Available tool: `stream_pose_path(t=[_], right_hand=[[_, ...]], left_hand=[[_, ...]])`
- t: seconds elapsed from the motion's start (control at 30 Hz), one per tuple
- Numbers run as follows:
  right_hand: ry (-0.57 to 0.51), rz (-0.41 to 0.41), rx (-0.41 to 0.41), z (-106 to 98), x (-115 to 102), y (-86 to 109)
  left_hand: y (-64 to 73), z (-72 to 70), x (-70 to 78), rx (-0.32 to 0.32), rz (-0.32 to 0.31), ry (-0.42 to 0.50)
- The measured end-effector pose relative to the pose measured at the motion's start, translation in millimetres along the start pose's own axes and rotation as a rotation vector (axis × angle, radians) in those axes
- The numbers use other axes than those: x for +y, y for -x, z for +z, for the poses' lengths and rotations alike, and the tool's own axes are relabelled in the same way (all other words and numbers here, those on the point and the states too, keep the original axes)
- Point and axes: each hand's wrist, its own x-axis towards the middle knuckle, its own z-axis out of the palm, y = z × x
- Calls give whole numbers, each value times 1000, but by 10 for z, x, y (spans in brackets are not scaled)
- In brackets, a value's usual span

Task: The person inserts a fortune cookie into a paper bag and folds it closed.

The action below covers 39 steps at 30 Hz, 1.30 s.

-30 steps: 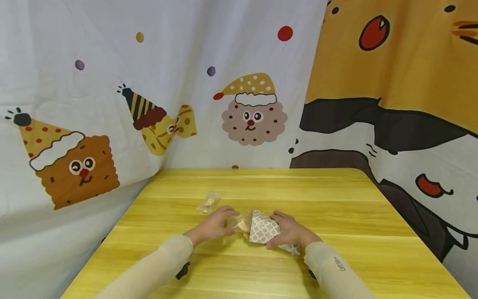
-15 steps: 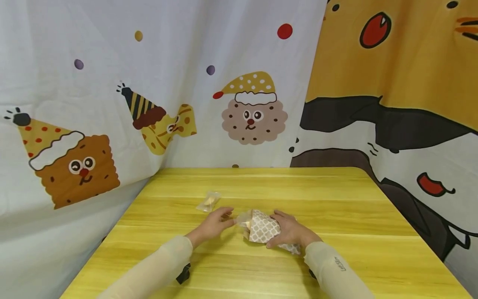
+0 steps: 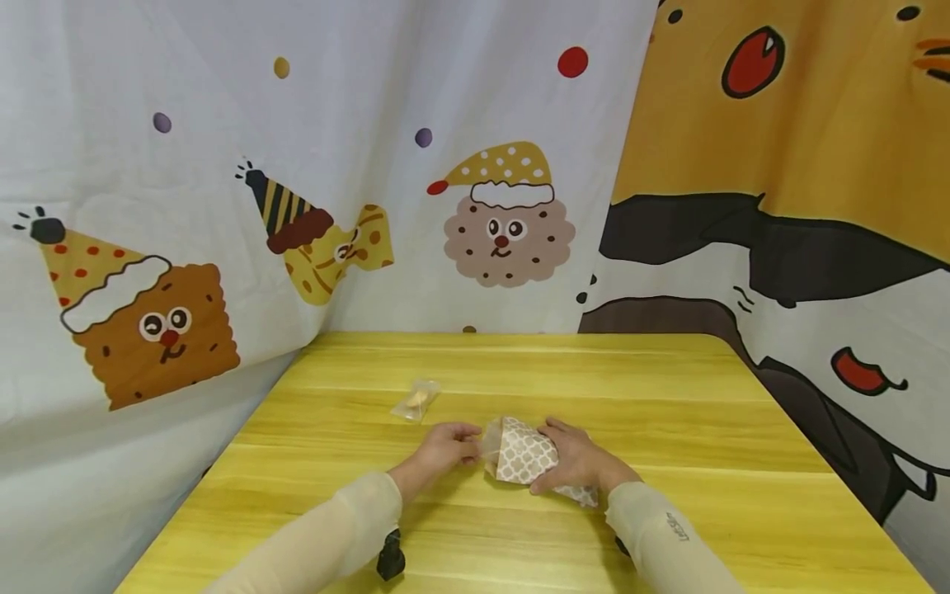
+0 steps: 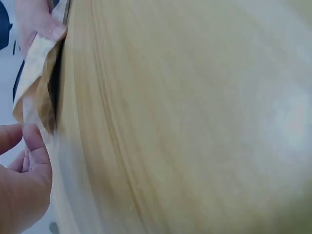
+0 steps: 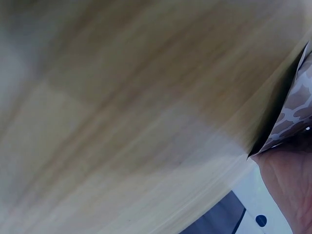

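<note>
A paper bag (image 3: 525,452) with a white and beige lattice pattern lies on the table, its mouth facing left. My right hand (image 3: 580,459) grips it around the middle. Out of the mouth sticks a clear plastic wrapper (image 3: 491,437), whose contents are mostly hidden inside the bag. My left hand (image 3: 445,450) pinches the wrapper's near end between thumb and finger; the left wrist view shows these fingertips (image 4: 33,136) meeting at the bag's opening. Farther back lies a small clear packet (image 3: 417,400) with something pale yellow in it, apart from both hands.
The yellow wood-grain table (image 3: 631,388) runs back to a white curtain (image 3: 356,99) with cartoon biscuits. On the right hangs a cloth (image 3: 698,148) with large cartoon animals. Dark wrist straps (image 3: 390,554) show under the sleeves.
My left hand let go of the wrapper and drew back left, then came back to pinch its end. The wrapper sits deeper in the bag. My right hand has stayed in place.
</note>
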Motion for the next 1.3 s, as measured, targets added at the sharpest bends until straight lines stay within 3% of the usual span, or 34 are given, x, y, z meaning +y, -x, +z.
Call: stream_pose_path(t=[0.3,0.67,0.87,1.07,1.2,1.3], right_hand=[[-15,7,3,-1,4,-7],[4,10,3,-6,11,-26],[-17,21,-4,-2,-5,7],[-38,20,-4,-14,-21,28],[-31,15,-5,-20,-22,36],[-35,14,-1,-19,-22,40]], left_hand=[[54,102,65,15,-6,-43],[31,247,78,-51,53,-157],[25,279,80,-69,65,-142],[-15,66,109,53,119,-235],[-87,-177,111,209,170,-355],[-143,-401,92,348,169,-426]])
